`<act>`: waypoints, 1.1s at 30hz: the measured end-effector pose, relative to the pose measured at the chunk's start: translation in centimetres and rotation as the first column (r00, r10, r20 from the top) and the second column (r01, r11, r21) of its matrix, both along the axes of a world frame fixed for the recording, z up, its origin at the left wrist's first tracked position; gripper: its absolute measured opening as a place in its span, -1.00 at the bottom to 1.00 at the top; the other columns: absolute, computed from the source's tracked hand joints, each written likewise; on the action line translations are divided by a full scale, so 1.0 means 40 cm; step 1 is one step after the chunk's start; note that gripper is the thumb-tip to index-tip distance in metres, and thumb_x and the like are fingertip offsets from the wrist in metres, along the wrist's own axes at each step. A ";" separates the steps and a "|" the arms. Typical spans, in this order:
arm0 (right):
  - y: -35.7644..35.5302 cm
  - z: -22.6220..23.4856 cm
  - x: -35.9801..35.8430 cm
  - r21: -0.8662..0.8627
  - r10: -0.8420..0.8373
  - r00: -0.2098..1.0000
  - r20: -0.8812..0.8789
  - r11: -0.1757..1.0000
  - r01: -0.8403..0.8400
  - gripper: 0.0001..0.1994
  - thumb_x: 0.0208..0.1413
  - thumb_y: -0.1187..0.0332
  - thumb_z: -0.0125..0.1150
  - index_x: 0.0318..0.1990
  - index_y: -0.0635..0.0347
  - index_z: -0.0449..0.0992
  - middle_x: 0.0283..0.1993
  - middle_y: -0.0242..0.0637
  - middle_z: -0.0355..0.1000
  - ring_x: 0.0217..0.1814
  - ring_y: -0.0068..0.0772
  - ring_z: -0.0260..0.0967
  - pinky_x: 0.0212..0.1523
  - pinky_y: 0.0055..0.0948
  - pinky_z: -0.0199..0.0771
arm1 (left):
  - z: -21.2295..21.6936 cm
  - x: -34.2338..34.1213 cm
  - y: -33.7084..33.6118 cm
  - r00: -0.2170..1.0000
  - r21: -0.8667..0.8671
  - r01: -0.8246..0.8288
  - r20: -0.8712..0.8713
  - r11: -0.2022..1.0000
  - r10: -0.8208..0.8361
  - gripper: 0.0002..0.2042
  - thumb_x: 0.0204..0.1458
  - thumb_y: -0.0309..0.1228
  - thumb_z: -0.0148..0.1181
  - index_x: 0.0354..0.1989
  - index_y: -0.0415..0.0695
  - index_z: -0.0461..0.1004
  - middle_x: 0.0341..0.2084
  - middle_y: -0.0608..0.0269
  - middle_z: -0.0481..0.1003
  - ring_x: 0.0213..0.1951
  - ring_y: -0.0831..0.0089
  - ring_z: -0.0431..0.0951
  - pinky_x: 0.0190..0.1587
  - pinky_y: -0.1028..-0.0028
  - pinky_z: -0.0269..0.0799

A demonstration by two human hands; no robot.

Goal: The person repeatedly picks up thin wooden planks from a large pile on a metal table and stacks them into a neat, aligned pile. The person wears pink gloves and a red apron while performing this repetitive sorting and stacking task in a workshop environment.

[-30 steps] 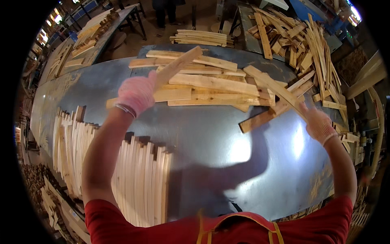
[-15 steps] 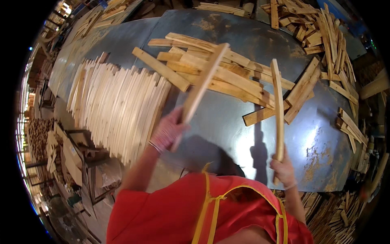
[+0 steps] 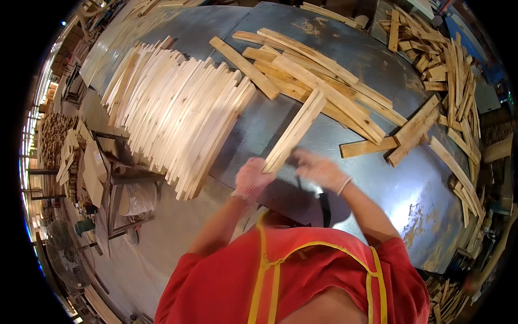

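My left hand (image 3: 252, 178), in a pale glove, is closed around the near end of a pale wooden strip (image 3: 295, 131). The strip slants away to the right, its far end over the loose boards; a lengthwise line runs along it, and I cannot tell whether it is one piece or two laid together. Just right of the strip, my gloved right hand (image 3: 324, 171) is empty, its fingers stretched toward the strip and slightly blurred. To the left lies a broad row of pale strips (image 3: 178, 113) set side by side. Loose yellowish boards (image 3: 324, 102) lie crossed beyond my hands.
Everything rests on a grey metal-topped table (image 3: 372, 183). A curved strip (image 3: 456, 171) lies at its right side, near a heap of offcuts (image 3: 431, 54). At lower left stand a metal-framed stand (image 3: 116, 189) and a floor fan (image 3: 67, 251).
My right hand has let go of the curved strip, which now lies at the right edge, and has come across toward my left hand. My left hand still grips its strip, now held lower.
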State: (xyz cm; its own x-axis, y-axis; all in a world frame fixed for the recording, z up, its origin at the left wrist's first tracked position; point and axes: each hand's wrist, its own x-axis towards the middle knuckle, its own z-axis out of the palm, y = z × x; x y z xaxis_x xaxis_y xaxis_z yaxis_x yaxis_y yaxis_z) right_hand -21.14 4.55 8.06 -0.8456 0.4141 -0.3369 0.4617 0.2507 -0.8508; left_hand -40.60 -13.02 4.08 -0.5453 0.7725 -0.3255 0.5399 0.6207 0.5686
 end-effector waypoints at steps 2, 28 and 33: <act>0.155 -0.020 0.012 0.417 -0.113 0.992 0.065 0.906 0.076 -0.33 0.17 0.08 0.33 0.42 0.14 0.42 0.25 0.03 0.53 0.34 0.08 0.46 0.36 -0.12 0.46 | 0.002 -0.050 -0.090 0.996 -0.005 -0.039 -0.083 0.999 0.038 -0.66 -0.06 -0.14 0.41 -0.25 -0.13 0.60 -0.09 -0.07 0.58 -0.03 -0.15 0.61 0.02 0.01 0.53; 0.342 -0.016 0.183 0.368 -0.349 0.607 0.714 0.925 0.098 -0.25 0.19 0.23 0.31 0.56 -0.07 0.22 0.27 0.16 0.50 0.32 0.25 0.46 0.34 -0.01 0.50 | 0.003 -0.710 0.833 0.892 -0.306 -0.100 -0.450 0.947 -0.051 -0.16 0.21 0.23 0.15 0.57 0.01 0.21 0.41 -0.02 0.35 0.30 -0.03 0.52 0.26 -0.09 0.31; 0.130 -0.038 0.317 -0.497 -0.697 0.676 0.238 0.510 0.702 -0.18 -0.12 0.26 0.50 0.39 0.35 0.45 0.01 -0.09 0.63 0.05 -0.23 0.58 0.19 -0.25 0.61 | -0.074 -0.726 0.897 0.887 -0.232 -0.167 -0.459 0.958 0.044 -0.36 0.19 0.06 0.30 0.37 0.07 0.31 0.32 0.03 0.35 0.08 -0.09 0.59 0.03 -0.02 0.41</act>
State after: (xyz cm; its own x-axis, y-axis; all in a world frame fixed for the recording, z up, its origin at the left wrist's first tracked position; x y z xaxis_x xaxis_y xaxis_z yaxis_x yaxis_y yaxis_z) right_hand -8.45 9.74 6.52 -0.3567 0.6316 -0.6884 0.2966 -0.6221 -0.7245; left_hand -69.66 22.87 1.12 -0.7530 0.6242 -0.2081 0.6195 0.7792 0.0957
